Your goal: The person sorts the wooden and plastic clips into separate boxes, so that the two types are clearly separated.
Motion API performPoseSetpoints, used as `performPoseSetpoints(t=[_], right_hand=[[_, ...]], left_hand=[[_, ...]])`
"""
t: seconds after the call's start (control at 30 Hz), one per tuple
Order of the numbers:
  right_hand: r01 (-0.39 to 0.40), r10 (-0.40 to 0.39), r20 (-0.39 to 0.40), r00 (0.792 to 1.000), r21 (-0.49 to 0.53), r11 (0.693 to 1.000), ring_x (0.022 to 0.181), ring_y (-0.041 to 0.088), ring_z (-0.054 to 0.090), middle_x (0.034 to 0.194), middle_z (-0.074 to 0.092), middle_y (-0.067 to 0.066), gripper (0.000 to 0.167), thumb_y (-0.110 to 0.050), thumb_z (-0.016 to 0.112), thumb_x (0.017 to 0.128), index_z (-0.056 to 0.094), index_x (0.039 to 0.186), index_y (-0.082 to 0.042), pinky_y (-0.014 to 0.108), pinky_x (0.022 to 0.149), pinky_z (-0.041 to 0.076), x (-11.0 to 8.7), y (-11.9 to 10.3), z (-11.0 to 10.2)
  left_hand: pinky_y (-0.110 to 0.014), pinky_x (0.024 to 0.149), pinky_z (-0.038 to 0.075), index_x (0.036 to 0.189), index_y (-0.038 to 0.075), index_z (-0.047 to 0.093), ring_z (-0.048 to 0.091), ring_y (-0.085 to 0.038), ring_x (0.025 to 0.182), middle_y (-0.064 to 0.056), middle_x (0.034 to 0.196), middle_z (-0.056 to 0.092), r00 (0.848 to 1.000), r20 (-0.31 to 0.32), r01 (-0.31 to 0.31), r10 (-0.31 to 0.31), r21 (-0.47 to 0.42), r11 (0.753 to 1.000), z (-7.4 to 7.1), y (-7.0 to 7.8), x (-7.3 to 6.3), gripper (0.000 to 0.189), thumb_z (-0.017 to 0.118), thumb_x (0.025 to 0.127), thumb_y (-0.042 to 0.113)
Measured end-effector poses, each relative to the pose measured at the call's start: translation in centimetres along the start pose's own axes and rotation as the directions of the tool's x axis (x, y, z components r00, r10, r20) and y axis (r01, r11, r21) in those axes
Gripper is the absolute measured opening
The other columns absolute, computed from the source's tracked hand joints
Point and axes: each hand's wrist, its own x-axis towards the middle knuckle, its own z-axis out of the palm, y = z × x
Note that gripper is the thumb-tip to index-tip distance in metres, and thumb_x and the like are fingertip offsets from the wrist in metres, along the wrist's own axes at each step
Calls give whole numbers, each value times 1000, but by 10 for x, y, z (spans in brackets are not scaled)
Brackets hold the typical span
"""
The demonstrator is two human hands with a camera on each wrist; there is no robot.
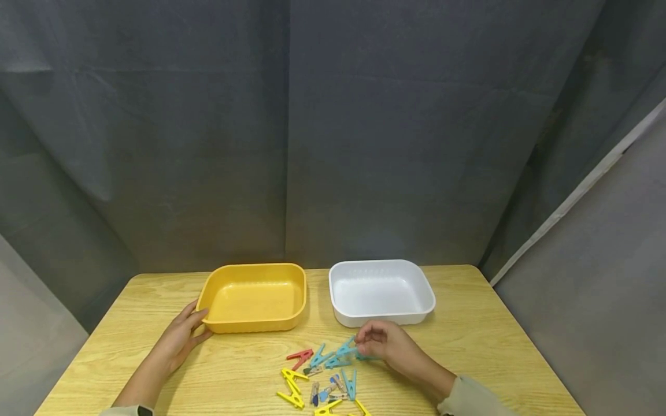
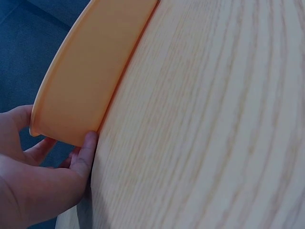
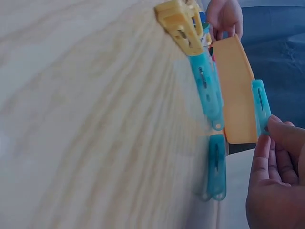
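Observation:
My left hand [image 1: 179, 341] holds the near left corner of a yellow plastic tray [image 1: 250, 327]. In the left wrist view its thumb presses low on the tray's wall [image 2: 88, 71] while other fingers reach the rim. My right hand [image 1: 387, 346] pinches a teal clothespin [image 3: 260, 106] between thumb and fingertips, raised over the table just in front of the white tray [image 1: 382, 319]. Below and left of it lie more teal clothespins [image 1: 350, 383], a red clothespin [image 1: 300, 357] and several yellow clothespins [image 1: 292, 398].
Among the coloured pegs lie small wooden clips [image 1: 314, 393] with blue and dark decorations. Both trays stand near the back edge of the wooden table [image 1: 484, 335], the yellow on the left and the white on the right. Grey cloth [image 1: 364, 144] hangs behind and along the sides.

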Motion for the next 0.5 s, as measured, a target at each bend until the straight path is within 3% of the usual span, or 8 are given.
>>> performPoseSetpoints(t=[0.5], right_hand=[[-10, 10, -35, 999, 9, 1000, 90, 14, 67, 107, 70, 16, 21, -5, 77, 92, 67, 107, 4, 22, 77, 59, 26, -21, 22]], left_hand=[[-56, 123, 33, 166, 10, 5, 13, -40, 156, -19, 170, 7, 1000, 5, 0, 0, -1, 1000, -1, -1, 1, 71, 44, 113, 35]])
